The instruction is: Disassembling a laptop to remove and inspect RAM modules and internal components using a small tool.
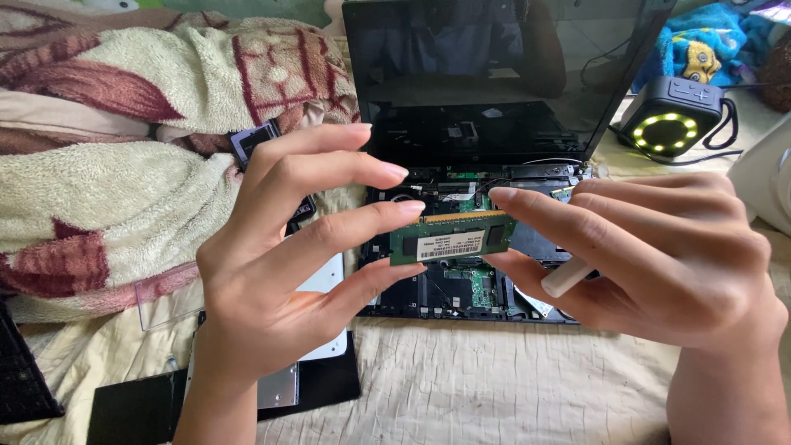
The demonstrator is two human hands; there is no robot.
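Note:
A green laptop memory module [451, 238] with a white label and gold contacts along its top edge is held level between both hands. My left hand [284, 247] pinches its left end with thumb and fingers. My right hand [659, 264] grips the right end and also holds a small white stick-shaped tool [567, 278] against the palm. Below the module lies an opened black laptop [461, 288] with its base cover off and green circuit board showing; its dark screen [494, 74] stands upright behind.
A cream and maroon blanket [124, 165] lies on the left. A black cube speaker with a glowing green ring [671, 115] sits at the right rear. Black and silver panels [305, 379] lie on the beige cloth [494, 387] near my left wrist.

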